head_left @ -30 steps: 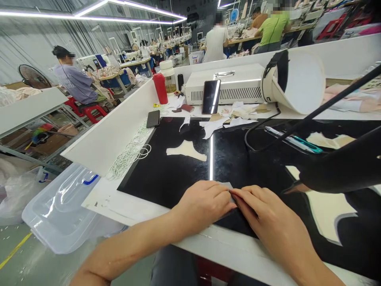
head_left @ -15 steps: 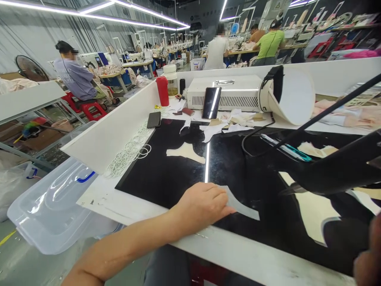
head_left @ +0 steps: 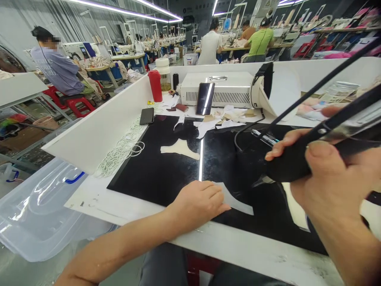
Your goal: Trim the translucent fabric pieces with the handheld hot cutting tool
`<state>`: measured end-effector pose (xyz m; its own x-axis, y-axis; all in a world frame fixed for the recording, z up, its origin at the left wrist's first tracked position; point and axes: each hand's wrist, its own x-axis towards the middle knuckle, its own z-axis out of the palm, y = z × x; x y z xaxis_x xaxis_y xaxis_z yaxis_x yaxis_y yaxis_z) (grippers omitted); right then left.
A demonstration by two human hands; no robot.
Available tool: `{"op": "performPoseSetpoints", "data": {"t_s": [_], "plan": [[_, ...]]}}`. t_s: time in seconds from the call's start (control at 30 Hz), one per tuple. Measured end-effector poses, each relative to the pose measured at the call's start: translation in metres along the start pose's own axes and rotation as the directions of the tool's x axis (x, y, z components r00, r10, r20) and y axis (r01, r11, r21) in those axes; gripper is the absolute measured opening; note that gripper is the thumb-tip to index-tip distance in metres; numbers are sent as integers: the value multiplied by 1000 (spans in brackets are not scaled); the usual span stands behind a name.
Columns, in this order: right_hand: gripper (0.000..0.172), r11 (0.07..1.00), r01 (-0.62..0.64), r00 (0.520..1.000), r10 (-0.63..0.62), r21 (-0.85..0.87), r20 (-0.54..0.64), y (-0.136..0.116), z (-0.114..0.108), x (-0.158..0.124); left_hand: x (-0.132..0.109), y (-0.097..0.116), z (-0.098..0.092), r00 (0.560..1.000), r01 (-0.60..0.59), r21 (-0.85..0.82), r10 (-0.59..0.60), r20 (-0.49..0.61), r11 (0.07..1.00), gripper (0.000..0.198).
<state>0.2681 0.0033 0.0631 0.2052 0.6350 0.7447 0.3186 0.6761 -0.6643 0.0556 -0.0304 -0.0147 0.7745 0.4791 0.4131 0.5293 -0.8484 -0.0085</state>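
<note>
My left hand (head_left: pixel 200 202), its fingers curled together, lies at the front edge of the black work mat (head_left: pixel 169 186). It is on a curved grey-white fabric piece (head_left: pixel 239 203), whose narrow end sticks out to the right. In my right hand (head_left: pixel 333 182) is a thick black corded hand tool (head_left: pixel 290 167) with a pointed metal tip (head_left: pixel 263 181), held a little above the mat to the right of that piece. A cream cut piece (head_left: pixel 294 202) is partly hidden under my right hand. Another cream piece (head_left: pixel 180 149) lies flat further back on the mat.
At the mat's back lie white and tan scraps (head_left: pixel 208 126), a phone (head_left: pixel 205 99) and a slotted white box (head_left: pixel 220 89). Pale cord loops (head_left: pixel 119 157) line the left wall (head_left: pixel 89 131). A red cup (head_left: pixel 155 85) stands in the corner. Co-workers sit beyond.
My right hand has come into view with the tool, which has swung leftward and up over the mat. My left hand stays on the grey-white piece. The view has shifted slightly right.
</note>
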Motion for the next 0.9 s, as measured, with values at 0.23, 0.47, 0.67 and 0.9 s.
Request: {"op": "performPoseSetpoints", "data": {"t_s": [0.23,0.47,0.67,0.9], "plan": [[31,928,-109,990,133,356,-45,-2,42,-21,0,0,1,1000,3,-52,-4,-25,999,34],[30,928,-140,985,167,346,-52,2,46,-23,-1,0,3,999,-22,-32,20,-42,999,31],[42,927,-172,973,213,334,-91,1,49,-21,-2,1,4,998,-2,-44,-1,-62,999,32],[32,911,-154,978,196,382,-74,5,49,-23,-1,2,3,997,-3,-37,0,-80,999,33]]}}
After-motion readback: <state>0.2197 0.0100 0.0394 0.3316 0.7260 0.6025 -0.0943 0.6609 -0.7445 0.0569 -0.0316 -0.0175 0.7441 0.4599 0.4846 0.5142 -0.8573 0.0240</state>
